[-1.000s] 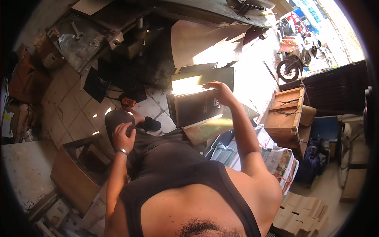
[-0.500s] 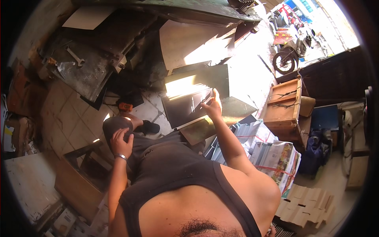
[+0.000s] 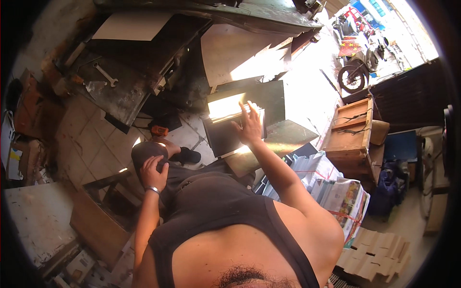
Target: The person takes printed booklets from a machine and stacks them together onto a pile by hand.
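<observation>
My right hand (image 3: pixel 250 126) reaches out over a stack of dark flat sheets (image 3: pixel 223 137), its fingers spread across the right part of the top. Whether the palm presses on the stack cannot be made out. Sunlight glares off the stack's far edge. Beneath and around the stack lie larger dark greenish boards (image 3: pixel 273 102). My left hand (image 3: pixel 153 174), with a metal band at its wrist, rests on my bent knee, fingers apart and holding nothing.
A spanner (image 3: pixel 105 75) lies on a dark metal surface (image 3: pixel 126 93) at the far left. An orange tool (image 3: pixel 159 130) is beyond my left knee. Bundled printed stacks (image 3: pixel 343 199) and a wooden crate (image 3: pixel 348 129) stand to the right. A motorbike (image 3: pixel 353 77) is at the far right.
My right hand has moved from the stack's right edge in over its top, and its fingers have spread. My left hand stays on the knee. The whole view has shifted slightly.
</observation>
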A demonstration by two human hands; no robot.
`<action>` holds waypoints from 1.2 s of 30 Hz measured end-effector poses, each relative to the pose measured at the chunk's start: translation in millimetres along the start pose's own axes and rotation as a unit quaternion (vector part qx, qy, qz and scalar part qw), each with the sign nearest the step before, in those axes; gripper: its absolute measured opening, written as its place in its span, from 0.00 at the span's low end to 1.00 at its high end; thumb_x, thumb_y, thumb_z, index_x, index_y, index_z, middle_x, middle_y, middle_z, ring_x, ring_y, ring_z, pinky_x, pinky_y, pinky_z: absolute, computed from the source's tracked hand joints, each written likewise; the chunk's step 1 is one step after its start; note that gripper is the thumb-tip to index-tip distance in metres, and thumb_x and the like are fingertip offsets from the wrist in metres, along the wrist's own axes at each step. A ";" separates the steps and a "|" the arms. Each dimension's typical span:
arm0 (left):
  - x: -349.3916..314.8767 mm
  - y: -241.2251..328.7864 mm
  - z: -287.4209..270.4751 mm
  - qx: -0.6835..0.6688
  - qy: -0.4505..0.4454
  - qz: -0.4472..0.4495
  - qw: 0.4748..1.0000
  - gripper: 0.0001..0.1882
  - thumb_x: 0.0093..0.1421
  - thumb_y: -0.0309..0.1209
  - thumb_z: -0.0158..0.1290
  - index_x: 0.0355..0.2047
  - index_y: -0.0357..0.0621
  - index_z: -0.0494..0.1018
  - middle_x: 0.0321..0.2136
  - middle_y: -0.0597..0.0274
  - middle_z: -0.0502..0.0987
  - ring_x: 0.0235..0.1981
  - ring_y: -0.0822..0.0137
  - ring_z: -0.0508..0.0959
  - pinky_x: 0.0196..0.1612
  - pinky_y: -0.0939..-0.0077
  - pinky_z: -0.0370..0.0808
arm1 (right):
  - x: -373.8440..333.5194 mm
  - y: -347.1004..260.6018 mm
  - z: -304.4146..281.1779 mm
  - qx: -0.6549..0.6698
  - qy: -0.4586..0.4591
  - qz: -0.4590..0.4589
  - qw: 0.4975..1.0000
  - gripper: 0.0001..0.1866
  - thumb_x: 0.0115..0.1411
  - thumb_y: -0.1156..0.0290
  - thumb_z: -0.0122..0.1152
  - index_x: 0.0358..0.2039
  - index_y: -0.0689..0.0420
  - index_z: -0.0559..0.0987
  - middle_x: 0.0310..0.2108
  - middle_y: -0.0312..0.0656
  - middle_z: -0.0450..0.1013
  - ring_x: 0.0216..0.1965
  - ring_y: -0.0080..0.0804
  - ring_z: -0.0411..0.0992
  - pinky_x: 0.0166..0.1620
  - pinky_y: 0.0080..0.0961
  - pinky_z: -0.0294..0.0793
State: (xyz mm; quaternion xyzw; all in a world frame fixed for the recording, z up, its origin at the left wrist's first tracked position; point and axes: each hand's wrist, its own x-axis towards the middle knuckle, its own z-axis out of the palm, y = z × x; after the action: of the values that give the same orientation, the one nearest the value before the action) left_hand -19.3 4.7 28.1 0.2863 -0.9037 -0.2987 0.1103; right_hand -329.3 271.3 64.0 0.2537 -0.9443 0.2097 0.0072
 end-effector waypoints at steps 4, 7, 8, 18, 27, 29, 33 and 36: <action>-2.4 -1.2 2.7 -0.003 0.004 0.002 1.000 0.17 0.59 0.38 0.63 0.47 0.49 0.82 0.50 0.61 0.83 0.58 0.54 0.76 0.62 0.58 0.69 | 16.1 -15.2 19.4 -0.063 -0.027 -0.107 0.992 0.42 0.61 0.53 0.68 0.73 0.38 0.60 0.73 0.47 0.55 0.76 0.50 0.48 0.73 0.67 0.44; -3.6 -3.0 5.9 0.001 0.017 0.012 1.000 0.16 0.58 0.39 0.63 0.46 0.50 0.82 0.49 0.63 0.83 0.58 0.57 0.77 0.61 0.60 0.69 | 20.2 -10.5 34.7 -0.098 -0.033 -0.164 0.981 0.41 0.60 0.52 0.68 0.72 0.35 0.62 0.73 0.45 0.57 0.75 0.50 0.50 0.73 0.68 0.40; -4.5 -3.7 7.2 0.005 0.021 0.013 1.000 0.16 0.58 0.39 0.63 0.47 0.50 0.82 0.49 0.63 0.83 0.57 0.57 0.77 0.62 0.60 0.69 | 20.3 -8.2 36.1 -0.098 -0.045 -0.172 0.979 0.40 0.60 0.53 0.68 0.72 0.35 0.63 0.71 0.44 0.59 0.74 0.50 0.52 0.73 0.67 0.43; 2.9 -1.1 10.5 0.012 0.007 0.011 1.000 0.16 0.59 0.39 0.63 0.46 0.51 0.82 0.49 0.63 0.83 0.59 0.57 0.76 0.62 0.58 0.68 | 27.5 -3.3 43.2 -0.070 -0.045 -0.195 0.977 0.33 0.60 0.56 0.69 0.66 0.38 0.72 0.65 0.40 0.68 0.68 0.48 0.62 0.69 0.54 0.59; -5.1 1.3 9.2 0.001 0.022 -0.020 1.000 0.16 0.57 0.40 0.63 0.45 0.54 0.82 0.49 0.63 0.83 0.58 0.59 0.76 0.61 0.59 0.69 | 53.1 47.2 12.5 -0.040 0.036 -0.158 0.986 0.28 0.54 0.60 0.72 0.56 0.47 0.79 0.56 0.41 0.75 0.63 0.41 0.66 0.72 0.52 0.48; -4.2 0.4 11.1 -0.003 0.043 -0.024 0.999 0.16 0.57 0.41 0.63 0.46 0.54 0.82 0.49 0.64 0.83 0.58 0.59 0.76 0.61 0.60 0.68 | 59.2 66.0 23.5 -0.124 0.033 -0.159 0.979 0.25 0.58 0.56 0.69 0.56 0.44 0.78 0.56 0.39 0.75 0.64 0.40 0.66 0.71 0.50 0.49; -7.2 -3.4 13.6 0.000 0.016 -0.023 1.000 0.16 0.57 0.42 0.63 0.45 0.53 0.82 0.50 0.62 0.82 0.59 0.59 0.75 0.62 0.59 0.67 | 57.4 57.1 16.7 -0.120 -0.015 -0.156 0.980 0.21 0.61 0.60 0.64 0.55 0.46 0.79 0.51 0.39 0.77 0.60 0.38 0.70 0.70 0.48 0.52; -4.3 3.7 12.9 -0.019 0.015 -0.040 0.999 0.16 0.58 0.42 0.63 0.45 0.52 0.83 0.50 0.60 0.82 0.59 0.58 0.75 0.63 0.59 0.67 | 58.5 65.8 27.1 -0.103 0.023 -0.180 0.978 0.23 0.62 0.54 0.63 0.56 0.45 0.78 0.51 0.36 0.77 0.58 0.36 0.70 0.70 0.47 0.52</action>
State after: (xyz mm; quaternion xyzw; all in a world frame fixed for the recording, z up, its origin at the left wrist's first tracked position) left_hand -22.3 15.8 19.9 0.3240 -0.8842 -0.3156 0.1168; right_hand -409.5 284.1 20.5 0.4123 -0.8994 0.1119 0.0924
